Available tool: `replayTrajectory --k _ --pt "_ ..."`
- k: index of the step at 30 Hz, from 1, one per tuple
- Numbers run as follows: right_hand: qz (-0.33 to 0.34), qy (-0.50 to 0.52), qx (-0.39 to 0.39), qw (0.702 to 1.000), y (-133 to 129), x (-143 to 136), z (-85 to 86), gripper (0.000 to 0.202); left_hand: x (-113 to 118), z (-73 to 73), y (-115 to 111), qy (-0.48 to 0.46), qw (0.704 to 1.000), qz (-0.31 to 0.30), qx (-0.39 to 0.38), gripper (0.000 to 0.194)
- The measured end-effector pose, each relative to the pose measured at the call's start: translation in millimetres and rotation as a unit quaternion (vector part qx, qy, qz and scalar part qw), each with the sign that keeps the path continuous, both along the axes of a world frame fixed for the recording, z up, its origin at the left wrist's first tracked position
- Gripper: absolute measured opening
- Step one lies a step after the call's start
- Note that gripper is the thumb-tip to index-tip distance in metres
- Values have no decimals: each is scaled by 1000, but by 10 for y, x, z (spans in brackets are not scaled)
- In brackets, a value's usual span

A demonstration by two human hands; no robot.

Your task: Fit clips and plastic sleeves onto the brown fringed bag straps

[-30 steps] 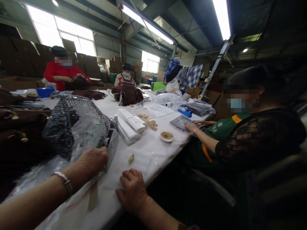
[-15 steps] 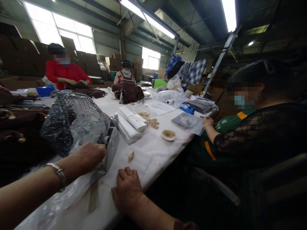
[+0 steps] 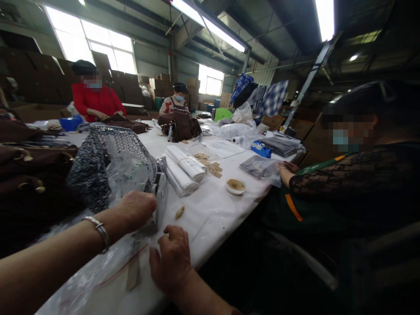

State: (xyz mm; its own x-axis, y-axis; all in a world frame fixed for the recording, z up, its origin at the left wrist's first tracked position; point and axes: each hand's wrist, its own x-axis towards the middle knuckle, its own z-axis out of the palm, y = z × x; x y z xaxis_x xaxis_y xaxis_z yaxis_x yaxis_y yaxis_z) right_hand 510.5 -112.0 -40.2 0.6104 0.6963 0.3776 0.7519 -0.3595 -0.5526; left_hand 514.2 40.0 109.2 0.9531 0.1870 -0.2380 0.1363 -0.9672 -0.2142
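The left hand (image 3: 139, 211) was closed beside a grey box (image 3: 160, 199); I could not tell its grip. The right hand (image 3: 173, 260), half-open, was at the bench's (image 3: 210, 223) near edge. Left along that edge, a red-lined clear bag (image 3: 87, 275) lay flat, seemingly unfilled; what else was done or left was unclear. Green print on crumpled plastic (image 3: 126, 173) was illegible.

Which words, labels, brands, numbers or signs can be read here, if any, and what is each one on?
None can be read.
Green print on the clear plastic bag: too blurred to read.
Pale marks on the blue item: too small to read.
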Motion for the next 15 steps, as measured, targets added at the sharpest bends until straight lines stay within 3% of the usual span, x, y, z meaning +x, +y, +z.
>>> replayTrajectory --k 4,6,10,15 --pt "29 -11 -70 997 -326 -12 54 35 -35 -48 -23 -2 1000 -1 -5 19" --pt "40 -35 -87 995 -349 -12 19 28 -30 -41 -16 -7 1000 0 -7 20" --pt "27 -63 -99 993 -102 -26 -127 6 6 20 19 -11 1000 3 -13 16" --pt "43 -61 -63 995 168 -60 -192 9 56 -18 -42 -22 1000 12 -16 19"
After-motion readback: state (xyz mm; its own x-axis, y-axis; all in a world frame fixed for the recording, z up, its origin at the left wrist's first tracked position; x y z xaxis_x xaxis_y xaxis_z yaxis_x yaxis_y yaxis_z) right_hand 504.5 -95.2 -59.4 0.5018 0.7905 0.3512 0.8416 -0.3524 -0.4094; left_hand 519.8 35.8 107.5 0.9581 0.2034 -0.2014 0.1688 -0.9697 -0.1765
